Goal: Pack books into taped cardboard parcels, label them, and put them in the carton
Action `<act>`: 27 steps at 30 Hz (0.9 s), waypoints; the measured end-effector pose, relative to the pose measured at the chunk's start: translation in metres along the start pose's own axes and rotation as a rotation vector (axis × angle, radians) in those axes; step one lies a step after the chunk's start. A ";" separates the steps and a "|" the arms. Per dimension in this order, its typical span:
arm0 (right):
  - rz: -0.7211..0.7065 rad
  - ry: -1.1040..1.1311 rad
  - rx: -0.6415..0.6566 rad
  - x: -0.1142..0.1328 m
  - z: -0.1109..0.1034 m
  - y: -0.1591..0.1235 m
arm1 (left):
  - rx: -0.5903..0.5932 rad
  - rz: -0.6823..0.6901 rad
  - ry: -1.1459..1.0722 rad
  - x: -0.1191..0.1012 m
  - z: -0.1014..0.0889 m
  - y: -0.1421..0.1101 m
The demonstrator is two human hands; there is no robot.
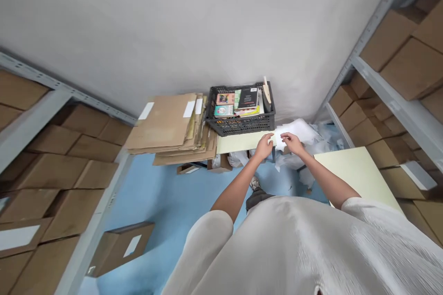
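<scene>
My left hand (265, 146) is over the right end of a pale yellow narrow table (238, 142), its fingers apart and slightly curved, nothing visible in it. Facing it, my right hand (292, 143) has its fingers stretched out at the edge of crumpled white wrapping material (299, 130). Whether the fingertips touch that material I cannot tell. Just behind my hands stands a black plastic crate (242, 124), with several books in it, among them a black book (248, 98) and a teal book (224, 110).
Stacked flattened cardboard (162, 122) overhangs the table's left end. Shelves of cardboard boxes line both sides, including boxes (69, 166) on the left. A second pale tabletop (356, 175) is at my right. A carton (121, 246) stands on the blue floor (166, 207).
</scene>
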State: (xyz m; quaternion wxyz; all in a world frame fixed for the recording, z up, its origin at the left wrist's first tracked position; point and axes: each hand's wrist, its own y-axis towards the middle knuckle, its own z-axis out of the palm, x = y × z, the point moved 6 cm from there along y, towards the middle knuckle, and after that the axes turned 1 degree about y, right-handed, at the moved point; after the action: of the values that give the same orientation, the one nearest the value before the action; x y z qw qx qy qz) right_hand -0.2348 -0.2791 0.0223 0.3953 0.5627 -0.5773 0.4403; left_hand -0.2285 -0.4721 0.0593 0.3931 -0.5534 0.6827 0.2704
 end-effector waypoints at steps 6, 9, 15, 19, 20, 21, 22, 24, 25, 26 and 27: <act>-0.124 -0.044 0.024 0.053 0.082 0.084 | -0.097 0.077 0.005 0.054 -0.091 0.044; -0.181 -0.039 0.043 0.078 0.123 0.124 | -0.143 0.127 0.028 0.080 -0.143 0.067; -0.263 -0.118 0.056 0.113 0.194 0.178 | -0.165 0.151 0.281 0.123 -0.237 0.101; -0.283 -0.261 0.119 0.124 0.227 0.200 | -0.144 0.062 0.479 0.147 -0.274 0.119; -0.294 -0.311 0.137 0.127 0.234 0.205 | -0.128 0.058 0.518 0.151 -0.278 0.124; -0.310 -0.369 0.156 0.130 0.240 0.210 | -0.107 0.061 0.558 0.155 -0.280 0.128; -0.326 -0.437 0.174 0.133 0.246 0.215 | -0.082 0.071 0.599 0.158 -0.281 0.133; -0.349 -0.596 0.207 0.138 0.257 0.226 | -0.021 0.100 0.679 0.164 -0.279 0.144; -0.354 -0.678 0.221 0.139 0.262 0.231 | 0.012 0.114 0.716 0.167 -0.277 0.150; -0.357 -0.753 0.234 0.140 0.267 0.236 | 0.044 0.126 0.746 0.170 -0.274 0.156; -0.362 -0.816 0.249 0.141 0.272 0.241 | 0.069 0.133 0.768 0.173 -0.272 0.162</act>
State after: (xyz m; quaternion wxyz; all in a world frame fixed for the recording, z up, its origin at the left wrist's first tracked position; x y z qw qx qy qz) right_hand -0.4720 -0.5863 0.0598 0.1356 0.8248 -0.5210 0.1728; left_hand -0.4638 -0.7460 0.0525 0.1088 -0.5552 0.8233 0.0453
